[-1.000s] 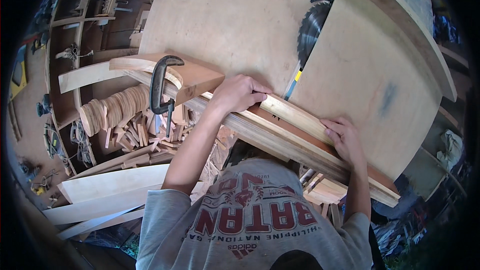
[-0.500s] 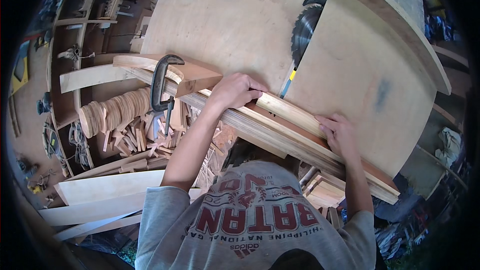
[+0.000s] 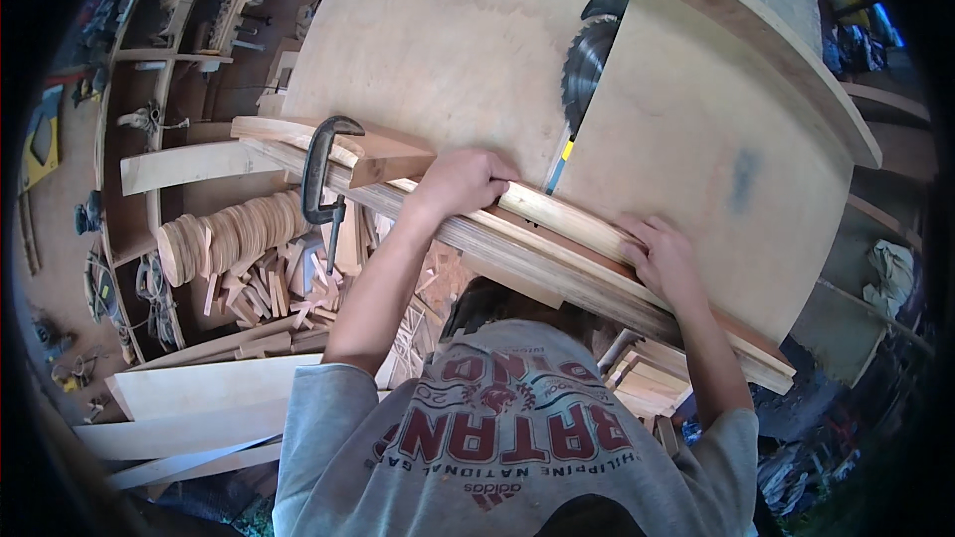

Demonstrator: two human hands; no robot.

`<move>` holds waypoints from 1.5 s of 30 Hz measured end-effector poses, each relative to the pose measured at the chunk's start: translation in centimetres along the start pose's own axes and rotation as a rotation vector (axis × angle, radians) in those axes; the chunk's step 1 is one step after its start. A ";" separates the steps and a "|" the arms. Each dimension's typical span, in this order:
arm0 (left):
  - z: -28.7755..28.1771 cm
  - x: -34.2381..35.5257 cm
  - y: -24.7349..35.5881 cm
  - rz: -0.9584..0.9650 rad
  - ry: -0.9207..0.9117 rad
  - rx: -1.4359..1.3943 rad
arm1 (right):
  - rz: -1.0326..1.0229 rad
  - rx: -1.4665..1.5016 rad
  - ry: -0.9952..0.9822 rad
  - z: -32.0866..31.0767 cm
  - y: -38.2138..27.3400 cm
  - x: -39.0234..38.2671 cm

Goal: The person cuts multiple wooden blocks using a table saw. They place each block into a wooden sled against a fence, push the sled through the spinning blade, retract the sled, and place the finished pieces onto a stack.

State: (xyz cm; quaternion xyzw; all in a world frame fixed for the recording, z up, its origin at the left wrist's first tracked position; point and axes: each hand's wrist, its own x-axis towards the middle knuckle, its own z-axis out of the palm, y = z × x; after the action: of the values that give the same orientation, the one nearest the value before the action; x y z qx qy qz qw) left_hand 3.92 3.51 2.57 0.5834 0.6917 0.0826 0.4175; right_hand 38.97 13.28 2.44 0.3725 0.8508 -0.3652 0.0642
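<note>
Wooden strip [image 3: 565, 219], pale and long, lies along the near edge of the big table [image 3: 448, 50] in the head view. It sits close to the near end of the slot [image 3: 559, 169], where a round saw blade [image 3: 589, 65] sticks up farther away. The left hand [image 3: 463, 182] grasps the strip at its left end, with bent fingers. The right hand [image 3: 659, 251] pinches it farther right, between fingers and thumb. I cannot tell how hard they squeeze. A reddish-brown board [image 3: 582, 244] runs along the near side of the strip.

Both hands keep about the same spots on the strip as in the earlier frames. The hands, the strip and the blade all show a little more to the left now. The black clamp [image 3: 316, 169] shows in almost the same place as before. It holds a wood block [image 3: 393, 151] just left of the left hand. Round wood discs [image 3: 229, 229] stand in a row on the left, and small wood scraps [image 3: 261, 288] lie nearer.
</note>
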 end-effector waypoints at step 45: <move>27.4 -13.5 -16.8 -0.500 1.080 -0.997 | 0.001 -0.402 0.013 2.1 -5.8 -4.4</move>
State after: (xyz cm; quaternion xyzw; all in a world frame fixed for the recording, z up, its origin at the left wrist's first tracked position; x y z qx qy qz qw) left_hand 9.58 -23.66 -18.51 0.0322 0.7914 0.5605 0.2418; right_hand 37.82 6.64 5.87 0.3550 0.9067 -0.1857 0.1319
